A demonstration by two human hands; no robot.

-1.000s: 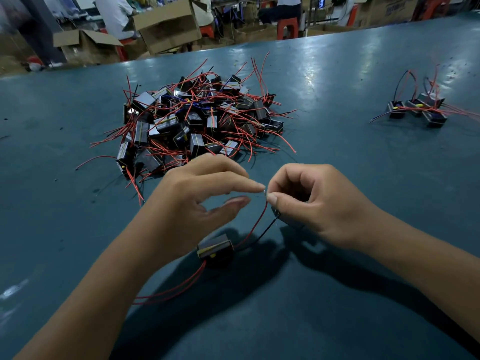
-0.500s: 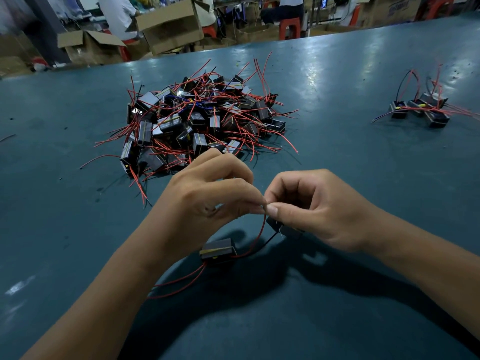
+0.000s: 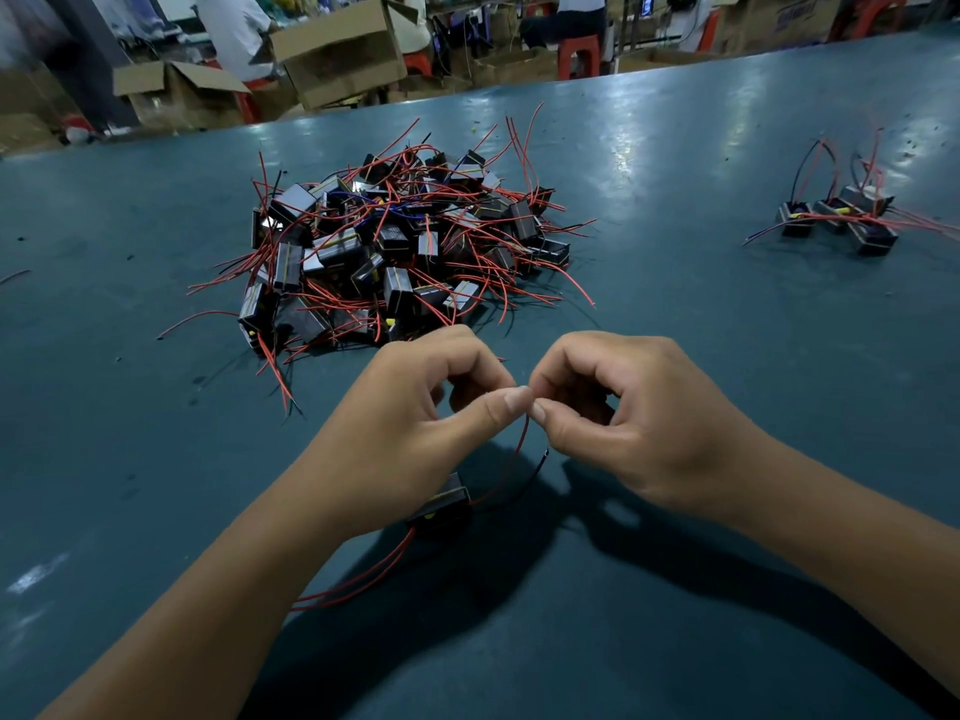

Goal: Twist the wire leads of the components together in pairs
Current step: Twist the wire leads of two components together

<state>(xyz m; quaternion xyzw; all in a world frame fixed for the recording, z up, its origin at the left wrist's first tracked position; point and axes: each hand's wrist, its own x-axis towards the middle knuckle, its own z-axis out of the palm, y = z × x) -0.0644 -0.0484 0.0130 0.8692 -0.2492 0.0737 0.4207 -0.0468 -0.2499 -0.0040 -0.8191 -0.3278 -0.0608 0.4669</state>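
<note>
A small black box component (image 3: 448,507) lies on the teal table (image 3: 675,356) below my hands. Its red lead (image 3: 511,462) and black lead (image 3: 535,472) rise to my fingertips; two more red leads (image 3: 358,584) trail toward me on the table. My left hand (image 3: 415,428) pinches the lead ends between thumb and forefinger. My right hand (image 3: 623,423) pinches the same spot from the other side, fingertips almost touching the left. The wire ends themselves are hidden between the fingers.
A large pile of the same black components with red leads (image 3: 395,246) sits beyond my hands. A small group of components (image 3: 841,215) lies at the far right. Cardboard boxes (image 3: 337,49) and seated people are past the table's far edge.
My left hand has rolled so the thumb now faces up at the pinch, and its fingers curl more. The right hand holds steady. The component has shifted a little under my left wrist.
</note>
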